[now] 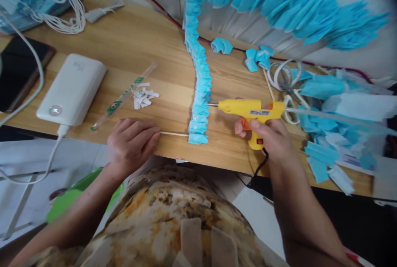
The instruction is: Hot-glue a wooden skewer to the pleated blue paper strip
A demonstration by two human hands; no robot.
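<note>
My right hand point(269, 132) is wrapped round the handle of a yellow glue gun point(240, 107), a finger at its orange trigger. The metal nozzle points left and reaches the edge of a long row of pleated blue pieces point(200, 78); whether it touches them I cannot tell. A clear glue stick point(335, 119) sticks out from the back of the gun. My left hand point(132, 140) rests at the table's front edge, pinching the end of a thin white stick point(173, 134). The stick's other end meets the nearest blue pleated piece.
Small white paper strips point(145, 97) lie beside a clear plastic sleeve point(124, 95). A white power bank point(72, 89) and a phone point(21, 72) are at left. Scissors point(288, 82) and blue scraps point(322, 155) lie at right. Blue pleated bunches on sticks point(273, 0) line the back wall.
</note>
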